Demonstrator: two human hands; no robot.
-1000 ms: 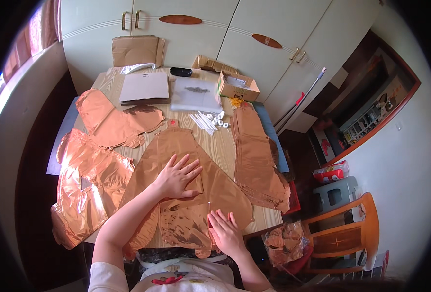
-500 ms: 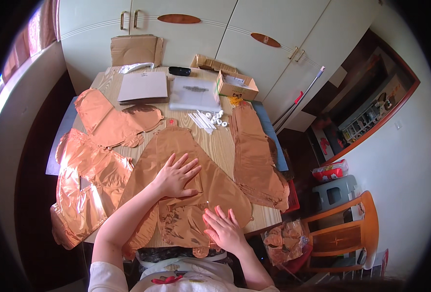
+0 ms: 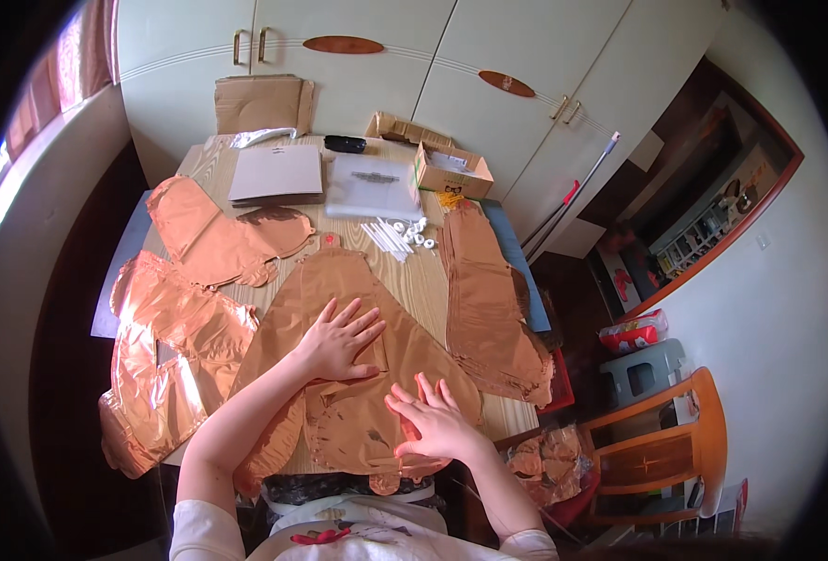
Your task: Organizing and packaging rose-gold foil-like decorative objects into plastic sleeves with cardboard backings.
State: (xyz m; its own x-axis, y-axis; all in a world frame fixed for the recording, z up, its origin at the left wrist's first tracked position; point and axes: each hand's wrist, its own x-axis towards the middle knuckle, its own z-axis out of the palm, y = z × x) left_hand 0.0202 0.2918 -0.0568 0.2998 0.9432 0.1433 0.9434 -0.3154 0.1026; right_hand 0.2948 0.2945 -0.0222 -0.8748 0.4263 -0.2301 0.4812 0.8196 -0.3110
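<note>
A flat, uninflated rose-gold foil balloon point(image 3: 335, 280) is spread over the near middle of the table, its small tab pointing away from me. Palm down on its middle rests my left hand point(image 3: 337, 346), fingers spread. My right hand point(image 3: 433, 425) is over the balloon's near right part, with its fingers apart and nothing held; whether it presses on the foil I cannot tell. To the left lie a crinkled, shiny foil balloon point(image 3: 138, 327) and, beyond it, another folded foil balloon point(image 3: 199, 229). A layered stack of foil balloons point(image 3: 479, 290) lies along the right side.
Beyond the balloon are white sticks point(image 3: 384, 241), small white rings point(image 3: 419, 232), a clear plastic packet point(image 3: 372, 192), a pale stack of flat boards point(image 3: 274, 173) and an open cardboard box point(image 3: 456, 173). A wooden chair point(image 3: 699, 449) stands at the right, beside a bag of foil pieces point(image 3: 545, 463).
My right hand has moved slightly up and its fingers have spread wider. The foil near it looks smoother. My left hand stays in place on the balloon.
</note>
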